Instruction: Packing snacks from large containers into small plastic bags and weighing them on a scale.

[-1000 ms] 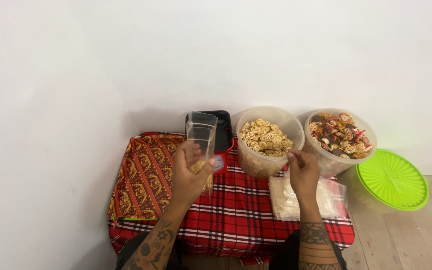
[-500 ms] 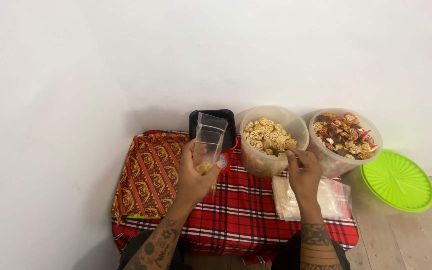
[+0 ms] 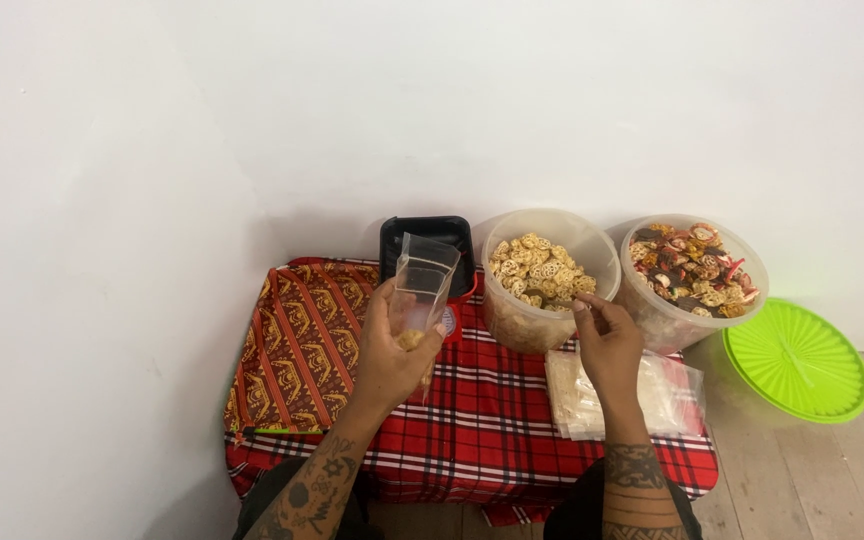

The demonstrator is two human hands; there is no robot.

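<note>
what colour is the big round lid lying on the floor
The lid is bright green with radiating ridges, seen clearly in the head view.

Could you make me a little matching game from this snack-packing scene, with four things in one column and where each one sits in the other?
Things:
1. clear plastic bag
2. round green plastic lid
3. stack of empty clear bags
4. black tray

Places:
A. on the wooden floor, far right
B. against the wall, behind the held bag
C. in the left hand
D. flat on the red plaid cloth

Pairs: 1-C, 2-A, 3-D, 4-B
</note>
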